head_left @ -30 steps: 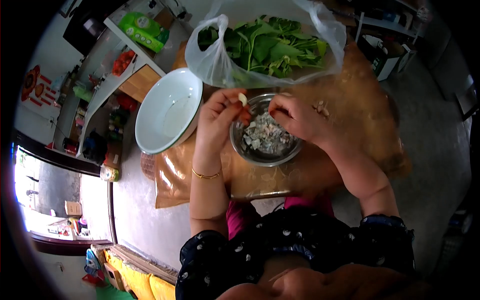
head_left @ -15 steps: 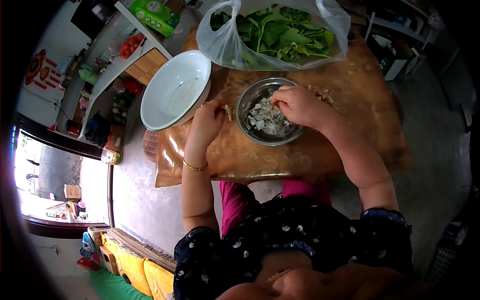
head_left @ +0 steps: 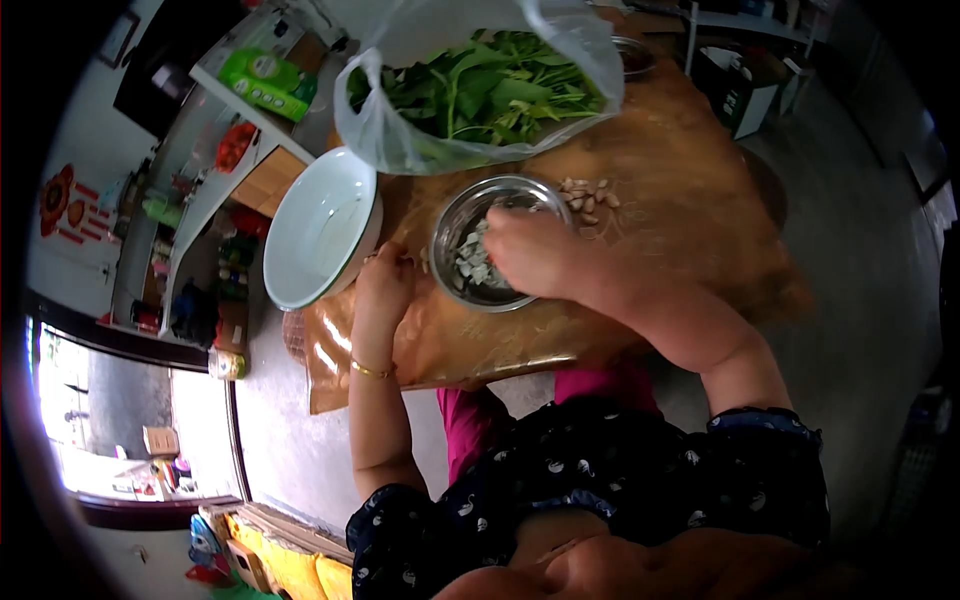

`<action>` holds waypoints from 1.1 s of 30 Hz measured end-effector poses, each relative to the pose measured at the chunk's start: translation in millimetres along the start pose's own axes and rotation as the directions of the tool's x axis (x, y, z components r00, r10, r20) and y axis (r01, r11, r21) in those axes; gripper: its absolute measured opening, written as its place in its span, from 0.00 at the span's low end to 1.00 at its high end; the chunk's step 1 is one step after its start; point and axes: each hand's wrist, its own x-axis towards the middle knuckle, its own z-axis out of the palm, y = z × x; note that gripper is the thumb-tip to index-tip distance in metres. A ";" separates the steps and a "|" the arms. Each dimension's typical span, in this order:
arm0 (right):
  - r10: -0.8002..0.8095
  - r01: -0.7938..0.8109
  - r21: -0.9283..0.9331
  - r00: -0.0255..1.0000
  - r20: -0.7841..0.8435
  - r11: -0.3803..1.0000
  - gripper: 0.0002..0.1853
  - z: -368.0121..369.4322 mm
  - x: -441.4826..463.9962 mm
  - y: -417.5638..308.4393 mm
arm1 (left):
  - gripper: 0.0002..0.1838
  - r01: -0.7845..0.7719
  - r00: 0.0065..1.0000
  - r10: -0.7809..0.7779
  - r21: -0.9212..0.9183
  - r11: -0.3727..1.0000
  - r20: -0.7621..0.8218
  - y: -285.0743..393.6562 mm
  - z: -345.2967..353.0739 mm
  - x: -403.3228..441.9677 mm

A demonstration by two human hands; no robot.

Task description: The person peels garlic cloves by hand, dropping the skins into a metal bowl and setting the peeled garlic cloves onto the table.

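Observation:
Over the steel bowl point(head_left: 447, 262), my right hand point(head_left: 525, 250) hangs with its fingers bent down into pale, flaky pieces point(head_left: 474, 256); its fingertips are hidden. My left hand point(head_left: 386, 281) rests on the table between the steel bowl and the white basin point(head_left: 322, 228), fingers drawn together. A small tan piece point(head_left: 424, 262) lies close to its fingertips, by the steel bowl's left side. What the left fingers hold, if anything, cannot be made out. Several small light-brown pieces point(head_left: 590, 198) lie on the table just right of the bowl.
A clear plastic bag point(head_left: 400, 150) of green leaves point(head_left: 490, 88) stands at the back of the brown-covered table point(head_left: 690, 210). Behind it at the right is a small dark dish point(head_left: 634, 56). Shelves with a green packet point(head_left: 268, 84) stand at the left.
My left hand has come down from above the steel bowl's left rim, where it held a pale piece, to the table beside the basin. My right hand has reached lower into the bowl. The view has shifted.

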 end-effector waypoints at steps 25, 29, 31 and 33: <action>0.036 0.005 0.322 0.992 -0.122 0.947 0.08 -3.2 -13.7 -15.8 | 0.14 -0.778 0.409 0.554 -0.041 0.627 0.726 235.9 68.2 107.2; -0.012 0.032 0.182 0.994 -0.107 0.983 0.11 14.3 -10.4 -11.2 | 0.13 -0.789 0.408 0.558 -0.028 0.613 0.723 237.1 78.1 106.6; -0.043 0.079 0.188 0.981 -0.189 0.979 0.10 18.0 -12.9 -10.4 | 0.13 -0.803 0.403 0.577 -0.027 0.595 0.710 234.9 83.2 107.9; -0.087 0.135 0.154 0.954 -0.285 0.979 0.10 20.0 -11.3 -9.1 | 0.12 -0.782 0.406 0.560 -0.042 0.621 0.722 235.6 82.6 110.4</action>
